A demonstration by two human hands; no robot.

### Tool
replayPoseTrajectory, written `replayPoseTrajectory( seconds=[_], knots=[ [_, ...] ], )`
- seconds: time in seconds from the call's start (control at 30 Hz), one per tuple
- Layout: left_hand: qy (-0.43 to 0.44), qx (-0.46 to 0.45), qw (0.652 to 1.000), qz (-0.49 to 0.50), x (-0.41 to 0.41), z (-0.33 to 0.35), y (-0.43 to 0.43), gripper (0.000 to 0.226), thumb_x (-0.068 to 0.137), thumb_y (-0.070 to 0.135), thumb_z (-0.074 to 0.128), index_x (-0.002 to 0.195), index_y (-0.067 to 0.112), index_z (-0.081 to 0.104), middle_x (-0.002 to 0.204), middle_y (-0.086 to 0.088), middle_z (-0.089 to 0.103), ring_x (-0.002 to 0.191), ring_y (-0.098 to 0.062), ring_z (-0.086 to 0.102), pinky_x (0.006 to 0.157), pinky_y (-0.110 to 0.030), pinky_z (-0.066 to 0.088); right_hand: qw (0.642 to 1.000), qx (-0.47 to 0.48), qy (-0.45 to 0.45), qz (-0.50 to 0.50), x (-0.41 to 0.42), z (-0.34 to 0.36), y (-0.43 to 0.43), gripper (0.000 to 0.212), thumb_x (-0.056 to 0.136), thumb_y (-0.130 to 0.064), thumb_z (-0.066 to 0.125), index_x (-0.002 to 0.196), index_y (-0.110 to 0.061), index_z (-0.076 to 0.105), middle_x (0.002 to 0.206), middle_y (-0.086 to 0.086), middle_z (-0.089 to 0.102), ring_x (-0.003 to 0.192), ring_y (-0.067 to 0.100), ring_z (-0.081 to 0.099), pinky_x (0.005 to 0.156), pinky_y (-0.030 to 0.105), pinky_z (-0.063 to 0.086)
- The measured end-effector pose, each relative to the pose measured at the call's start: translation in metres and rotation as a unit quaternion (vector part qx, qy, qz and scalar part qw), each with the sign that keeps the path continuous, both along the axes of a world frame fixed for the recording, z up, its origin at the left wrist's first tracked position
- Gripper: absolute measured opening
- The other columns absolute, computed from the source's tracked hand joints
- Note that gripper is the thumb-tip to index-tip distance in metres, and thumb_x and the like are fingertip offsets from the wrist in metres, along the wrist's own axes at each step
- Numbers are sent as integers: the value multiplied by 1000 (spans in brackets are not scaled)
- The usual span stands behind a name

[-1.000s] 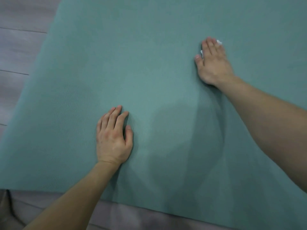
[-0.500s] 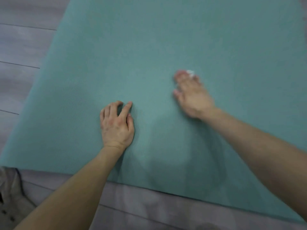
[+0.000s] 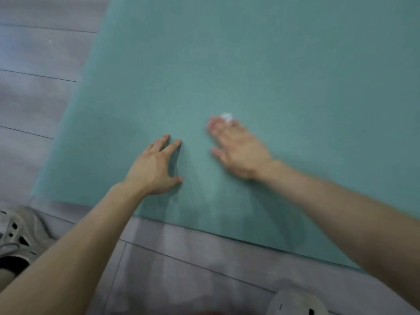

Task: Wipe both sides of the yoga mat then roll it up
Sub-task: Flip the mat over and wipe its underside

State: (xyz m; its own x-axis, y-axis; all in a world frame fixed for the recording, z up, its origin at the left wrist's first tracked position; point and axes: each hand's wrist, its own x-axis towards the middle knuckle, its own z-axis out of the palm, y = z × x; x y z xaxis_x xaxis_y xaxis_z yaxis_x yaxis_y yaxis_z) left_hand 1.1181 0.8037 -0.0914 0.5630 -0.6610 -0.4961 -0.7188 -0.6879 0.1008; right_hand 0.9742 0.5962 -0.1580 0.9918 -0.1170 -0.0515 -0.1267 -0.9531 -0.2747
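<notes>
A teal yoga mat (image 3: 261, 64) lies flat on the floor and fills most of the view; its near edge runs across the lower part. My left hand (image 3: 154, 169) rests on the mat near that edge, fingers straight and spread. My right hand (image 3: 236, 151), blurred by motion, lies flat on the mat just to the right, pressing a small white wipe (image 3: 226, 116) that peeks out past the fingertips. A darker damp streak shows on the mat below the hands.
Grey wood-look floor (image 3: 38, 64) lies to the left of the mat and in front of it. A pale shoe (image 3: 18, 237) is at the lower left, and another (image 3: 295, 303) at the bottom edge on the right.
My right hand has swept the wipe back toward me and leftward across the mat, ending close to my left hand. My left hand stayed on the mat and spread its fingers.
</notes>
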Motion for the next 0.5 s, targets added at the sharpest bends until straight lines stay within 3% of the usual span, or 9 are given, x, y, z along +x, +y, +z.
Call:
replayPoseTrajectory(
  seconds=[0.1, 0.2, 0.27, 0.33, 0.4, 0.47, 0.5],
  knots=[
    [8, 27, 1000, -7, 2, 3, 2, 143, 57, 58, 97, 168, 34, 10, 176, -4, 4, 160, -28, 16, 130, -40, 21, 968, -30, 51, -246, -24, 5, -112, 81, 104, -58, 13, 167, -8, 20, 175, 11, 15, 163, 24, 7, 133, 44, 2],
    [1, 19, 1000, -2, -3, 5, 2, 146, 54, 57, 99, 168, 37, 10, 176, -1, 3, 160, -26, 16, 129, -41, 23, 943, -30, 42, -329, -32, 9, -118, 89, 101, -63, 11, 165, -1, 17, 175, 17, 11, 163, 29, 4, 132, 45, 0],
    [0, 21, 1000, -2, -5, 8, 1, 146, 54, 58, 98, 168, 37, 10, 177, 0, 2, 160, -25, 15, 129, -40, 22, 963, -6, 15, -269, -22, 5, -61, 89, 104, -63, 20, 164, 2, 19, 174, 21, 13, 163, 32, 5, 132, 46, 2],
    [-3, 20, 1000, -7, -5, 9, 1, 145, 55, 60, 97, 168, 35, 9, 177, 0, 2, 160, -25, 14, 130, -38, 20, 992, 24, -12, -124, -10, 1, 22, 85, 105, -60, 31, 163, 2, 24, 172, 21, 19, 162, 34, 9, 132, 47, 5],
    [-4, 20, 1000, -13, -5, 9, 2, 144, 56, 62, 96, 168, 35, 9, 177, -1, 2, 160, -25, 14, 130, -37, 19, 999, 34, -16, 25, -13, 0, 98, 81, 106, -57, 37, 163, 0, 29, 172, 19, 23, 162, 34, 13, 132, 46, 8],
    [-10, 26, 1000, -12, -5, 10, 0, 144, 56, 61, 96, 168, 36, 9, 176, 0, 3, 160, -26, 17, 129, -39, 23, 994, 20, -12, 106, -23, 2, 111, 76, 107, -54, 38, 164, -4, 29, 172, 14, 24, 162, 29, 15, 132, 44, 9],
    [-14, 29, 999, -13, -5, 11, 0, 145, 55, 62, 96, 168, 38, 9, 176, 1, 3, 159, -26, 17, 128, -42, 26, 995, 17, -17, 97, -26, 1, 93, 74, 108, -53, 36, 165, -6, 27, 172, 13, 24, 162, 27, 15, 132, 43, 9]
  ],
)
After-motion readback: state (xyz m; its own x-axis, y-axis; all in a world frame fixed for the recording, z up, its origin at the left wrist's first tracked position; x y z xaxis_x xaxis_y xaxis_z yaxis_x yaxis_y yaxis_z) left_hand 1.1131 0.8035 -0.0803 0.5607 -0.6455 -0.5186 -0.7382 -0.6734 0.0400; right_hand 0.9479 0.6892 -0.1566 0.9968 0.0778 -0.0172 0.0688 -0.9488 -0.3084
